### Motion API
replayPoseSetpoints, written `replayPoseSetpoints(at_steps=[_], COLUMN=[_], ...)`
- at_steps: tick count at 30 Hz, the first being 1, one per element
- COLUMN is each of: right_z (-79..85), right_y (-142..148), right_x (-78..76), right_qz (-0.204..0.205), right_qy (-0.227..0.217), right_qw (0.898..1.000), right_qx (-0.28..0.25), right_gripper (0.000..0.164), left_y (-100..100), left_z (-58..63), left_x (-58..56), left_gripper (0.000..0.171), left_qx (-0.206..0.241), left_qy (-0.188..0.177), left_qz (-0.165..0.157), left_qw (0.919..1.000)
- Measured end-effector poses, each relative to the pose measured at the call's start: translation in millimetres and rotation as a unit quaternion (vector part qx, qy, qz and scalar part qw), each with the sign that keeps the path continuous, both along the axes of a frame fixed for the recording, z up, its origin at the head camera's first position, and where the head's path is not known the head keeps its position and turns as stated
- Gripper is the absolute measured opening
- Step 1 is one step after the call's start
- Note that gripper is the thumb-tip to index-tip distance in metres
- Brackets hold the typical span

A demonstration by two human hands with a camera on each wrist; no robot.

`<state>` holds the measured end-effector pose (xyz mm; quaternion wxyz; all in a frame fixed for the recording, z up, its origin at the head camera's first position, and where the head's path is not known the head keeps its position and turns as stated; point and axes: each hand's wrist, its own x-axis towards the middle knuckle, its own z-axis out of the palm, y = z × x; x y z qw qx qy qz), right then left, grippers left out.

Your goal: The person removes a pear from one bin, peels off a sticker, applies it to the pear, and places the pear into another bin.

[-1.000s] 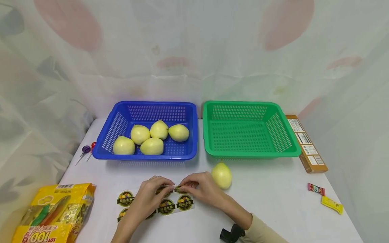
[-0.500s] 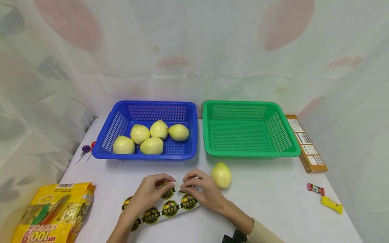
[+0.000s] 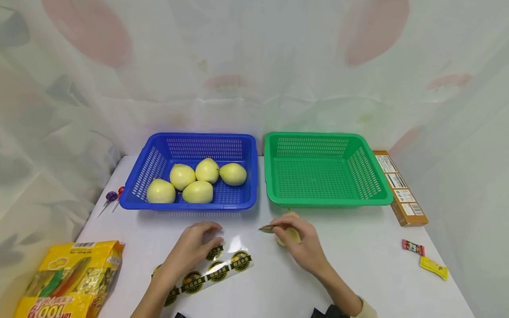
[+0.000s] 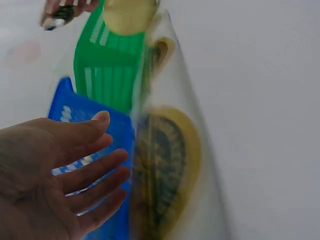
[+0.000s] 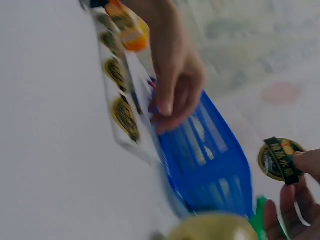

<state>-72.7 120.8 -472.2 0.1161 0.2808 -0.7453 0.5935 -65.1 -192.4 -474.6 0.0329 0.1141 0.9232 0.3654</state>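
A round black-and-gold fruit sticker (image 3: 265, 229) is pinched between the thumb and fingertips of my right hand (image 3: 307, 247). In the right wrist view the sticker (image 5: 277, 160) faces the camera, its dark banner and gold edge showing. Behind that hand in the head view, a pale yellow pear (image 3: 292, 237) stands on the table, partly hidden. My left hand (image 3: 190, 248) hovers over the sticker sheet (image 3: 229, 256), covering part of it. The left wrist view has this hand (image 4: 55, 175) with fingers loosely extended and nothing in them.
A blue basket (image 3: 188, 206) with several pears stands at the back left, a green basket (image 3: 330, 202) beside it. A long brown box (image 3: 401, 190) lies far right, near two wrapped candies (image 3: 433, 267). Lollipops (image 3: 111, 196) and a yellow candy bag (image 3: 75, 274) lie left.
Both hands worked at the sheet's upper edge; the right hand has since moved right with one sticker, in front of the pear. The left hand has let go of the sheet, which settled lower.
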Motion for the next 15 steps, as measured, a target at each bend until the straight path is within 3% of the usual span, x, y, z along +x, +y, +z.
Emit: replayPoseSetpoints(at_steps=[3, 8, 12, 15], right_z=[4.7, 6.8, 5.0, 2.9], right_y=[26, 55, 63, 62], right_x=[-5.9, -16.8, -23.8, -26.7], right_qz=[-0.015, 0.015, 0.045, 0.054], right_qy=[-0.064, -0.145, -0.169, -0.174], right_qw=[0.998, 0.985, 0.977, 0.976], right_qx=[0.018, 0.091, 0.119, 0.123], right_gripper=[0.021, 0.015, 0.015, 0.015], left_y=[15, 52, 82, 100], left_z=[10.8, 23.1, 17.3, 8.9], left_x=[-0.2, -3.4, -9.1, -13.0], left_gripper=[0.028, 0.033, 0.044, 0.055], left_qx=[-0.033, 0.017, 0.058, 0.068], left_qy=[0.043, 0.037, 0.031, 0.043], left_qz=[-0.032, -0.128, -0.188, -0.2], left_qw=[0.998, 0.9909, 0.9799, 0.9765])
